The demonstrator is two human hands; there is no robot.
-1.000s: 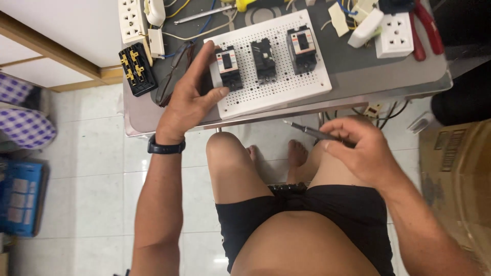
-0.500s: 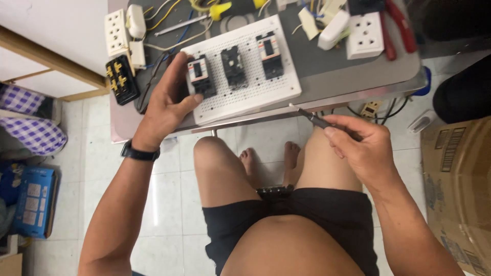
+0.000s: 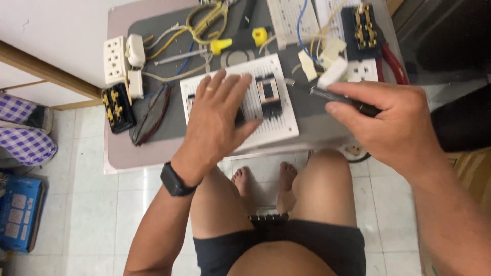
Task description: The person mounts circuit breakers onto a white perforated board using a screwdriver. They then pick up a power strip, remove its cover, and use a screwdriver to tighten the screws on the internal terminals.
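Far left on the floor: blue box point(image 3: 20, 213), purple checked cloth point(image 3: 25, 138) above it.

Left edge of the grey table point(image 3: 123, 151): white socket strip point(image 3: 114, 60), black terminal block with brass contacts point(image 3: 117, 108) just below it, dark loop of cable point(image 3: 152, 115) beside that.

Left hand point(image 3: 217, 122) lies flat, palm down, fingers spread and relaxed, gripping nothing. It presses on the white perforated board point(image 3: 276, 128), covering the left and middle of it. One black module point(image 3: 268, 95) on the board shows clear, just right of the fingertips point(image 3: 244, 84); others sit under the hand, count unclear. Black watch point(image 3: 175, 179) on that wrist.

Behind the board: yellow-handled screwdriver point(image 3: 240, 41) and a tangle of yellow wires point(image 3: 204, 20).

Right hand point(image 3: 394, 122) is clenched around a slim dark tool point(image 3: 342, 99), probably a screwdriver or pen-type probe; blur makes it hard to tell. Thumb on top, tip end sticking out left toward the board's right edge, above the table, apart from the board.

Behind the right hand: white socket point(image 3: 363, 71), second black terminal block point(image 3: 362, 25), red-handled pliers point(image 3: 393, 59) at the table's right edge.
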